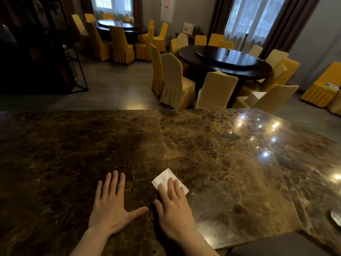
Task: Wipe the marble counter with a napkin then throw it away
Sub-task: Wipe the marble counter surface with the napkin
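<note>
A brown veined marble counter fills the lower half of the view. A small white folded napkin lies flat on it near the front middle. My right hand rests palm down with its fingertips pressing on the napkin's near half. My left hand lies flat on the bare marble just to the left, fingers spread, holding nothing.
The counter's far edge runs across the middle of the view; its near right corner drops off around a dark gap. A round metallic object sits at the counter's right edge. Beyond stand round dark dining tables ringed by yellow covered chairs.
</note>
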`<state>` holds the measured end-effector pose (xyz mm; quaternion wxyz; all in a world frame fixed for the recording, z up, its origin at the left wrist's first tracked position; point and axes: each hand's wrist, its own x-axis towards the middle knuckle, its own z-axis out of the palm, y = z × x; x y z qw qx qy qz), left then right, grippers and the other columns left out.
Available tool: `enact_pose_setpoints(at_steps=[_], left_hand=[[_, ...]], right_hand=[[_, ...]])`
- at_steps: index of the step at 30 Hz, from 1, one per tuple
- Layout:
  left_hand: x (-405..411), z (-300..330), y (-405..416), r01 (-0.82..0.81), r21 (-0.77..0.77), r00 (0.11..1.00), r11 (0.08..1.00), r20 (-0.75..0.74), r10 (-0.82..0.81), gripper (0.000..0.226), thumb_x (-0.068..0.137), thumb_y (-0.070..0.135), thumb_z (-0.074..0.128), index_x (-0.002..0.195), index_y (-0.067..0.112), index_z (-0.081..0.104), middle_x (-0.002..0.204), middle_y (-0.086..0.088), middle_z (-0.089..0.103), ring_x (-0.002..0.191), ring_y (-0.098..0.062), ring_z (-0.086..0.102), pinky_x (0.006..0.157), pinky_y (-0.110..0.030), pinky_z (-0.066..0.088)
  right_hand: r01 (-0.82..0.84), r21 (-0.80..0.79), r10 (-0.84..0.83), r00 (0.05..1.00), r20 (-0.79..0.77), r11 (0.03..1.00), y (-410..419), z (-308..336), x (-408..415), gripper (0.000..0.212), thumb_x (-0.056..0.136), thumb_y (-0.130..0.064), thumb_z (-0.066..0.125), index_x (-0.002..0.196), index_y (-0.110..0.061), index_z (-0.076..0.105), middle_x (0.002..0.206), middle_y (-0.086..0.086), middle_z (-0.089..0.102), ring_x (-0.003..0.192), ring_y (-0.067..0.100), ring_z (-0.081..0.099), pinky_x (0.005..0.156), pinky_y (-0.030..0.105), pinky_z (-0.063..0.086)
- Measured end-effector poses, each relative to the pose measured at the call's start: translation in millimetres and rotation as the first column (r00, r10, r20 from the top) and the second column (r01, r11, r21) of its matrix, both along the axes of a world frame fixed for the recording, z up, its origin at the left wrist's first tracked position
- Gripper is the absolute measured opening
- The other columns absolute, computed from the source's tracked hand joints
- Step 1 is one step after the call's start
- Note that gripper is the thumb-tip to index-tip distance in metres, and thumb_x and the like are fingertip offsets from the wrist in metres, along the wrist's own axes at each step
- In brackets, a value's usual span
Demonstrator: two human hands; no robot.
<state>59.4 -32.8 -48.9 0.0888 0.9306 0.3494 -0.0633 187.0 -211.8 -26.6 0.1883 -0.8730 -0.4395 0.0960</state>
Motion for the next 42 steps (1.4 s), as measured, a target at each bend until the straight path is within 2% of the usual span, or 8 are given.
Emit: enact_pose_setpoints(at_steps=[4,9,15,22,24,29,37,42], left_hand=[[0,-2,0,0.0,-0.016,1.0,1.0,0.013,0.001,0.149,0.05,0.117,0.005,0.158,0.02,-0.029,0.168,-0.004,-0.035,0.153,-0.022,-0.038,0.131,-0.053,-0.014],[0,-3,3,0.006,-0.01,1.0,1.0,0.002,-0.006,0.149,0.05,0.118,0.006,0.156,0.02,-0.032,0.166,-0.003,-0.038,0.151,-0.022,-0.041,0.13,-0.053,-0.016],[0,-2,1,-0.001,-0.003,1.0,1.0,0.004,0.001,0.151,0.049,0.117,0.005,0.157,0.018,-0.028,0.168,-0.006,-0.033,0.155,-0.024,-0.034,0.132,-0.053,-0.011],[1,0,2,-0.003,-0.017,1.0,1.0,-0.001,0.003,0.15,0.047,0.118,0.008,0.154,0.021,-0.033,0.165,-0.004,-0.039,0.152,-0.024,-0.039,0.13,-0.052,-0.017],[1,-1,1,-0.006,-0.032,1.0,0.999,0.009,0.006,0.15,0.048,0.119,0.009,0.153,0.021,-0.032,0.166,-0.003,-0.037,0.153,-0.023,-0.037,0.13,-0.052,-0.017],[1,0,2,-0.005,-0.022,1.0,1.0,0.005,0.005,0.151,0.047,0.118,0.007,0.154,0.018,-0.03,0.168,-0.006,-0.032,0.155,-0.023,-0.031,0.132,-0.052,-0.012],[2,5,1,-0.003,-0.052,1.0,0.999,-0.016,0.002,0.149,0.047,0.119,0.008,0.152,0.022,-0.035,0.165,-0.003,-0.04,0.152,-0.022,-0.038,0.131,-0.051,-0.016],[0,6,1,-0.008,-0.034,0.999,0.999,-0.043,0.006,0.151,0.045,0.118,0.003,0.153,0.02,-0.034,0.167,-0.005,-0.037,0.154,-0.023,-0.036,0.131,-0.052,-0.014]], right_hand=[[-0.028,-0.08,0.036,0.995,0.098,0.996,-17,-4,5,0.068,0.099,-0.066,0.011,0.157,-0.031,0.011,0.168,0.005,-0.002,0.152,0.02,-0.014,0.119,0.032,-0.012],[0.242,-0.122,-0.227,0.965,0.129,0.963,-23,6,31,0.061,0.105,-0.051,0.017,0.158,-0.022,0.012,0.168,0.01,0.0,0.153,0.024,-0.01,0.125,0.04,-0.002],[-0.091,-0.12,0.097,0.994,0.049,0.989,-5,-4,-12,0.066,0.099,-0.054,0.014,0.159,-0.025,0.005,0.166,0.001,-0.009,0.152,0.019,-0.016,0.113,0.034,-0.022],[0.322,-0.162,-0.319,0.947,0.046,0.933,-47,11,55,0.064,0.104,-0.042,0.02,0.159,-0.014,0.002,0.167,0.011,-0.005,0.153,0.023,-0.011,0.125,0.04,-0.001],[0.282,-0.145,-0.284,0.959,0.006,0.949,-33,10,38,0.069,0.101,-0.045,0.019,0.158,-0.012,0.0,0.167,0.01,-0.008,0.152,0.023,-0.014,0.125,0.041,-0.003],[-0.08,-0.108,0.078,0.997,-0.017,0.991,-2,-2,-19,0.072,0.093,-0.045,0.019,0.159,-0.018,0.01,0.163,-0.002,-0.01,0.153,0.018,-0.011,0.116,0.035,-0.019],[0.255,-0.126,-0.251,0.967,0.042,0.959,-33,11,47,0.063,0.103,-0.038,0.021,0.159,-0.012,0.004,0.168,0.008,-0.005,0.153,0.02,-0.012,0.125,0.037,-0.003],[0.005,-0.09,-0.006,1.0,-0.011,0.996,-15,3,-13,0.072,0.094,-0.042,0.028,0.159,-0.016,0.011,0.167,0.005,0.001,0.152,0.021,-0.012,0.121,0.042,-0.012]])
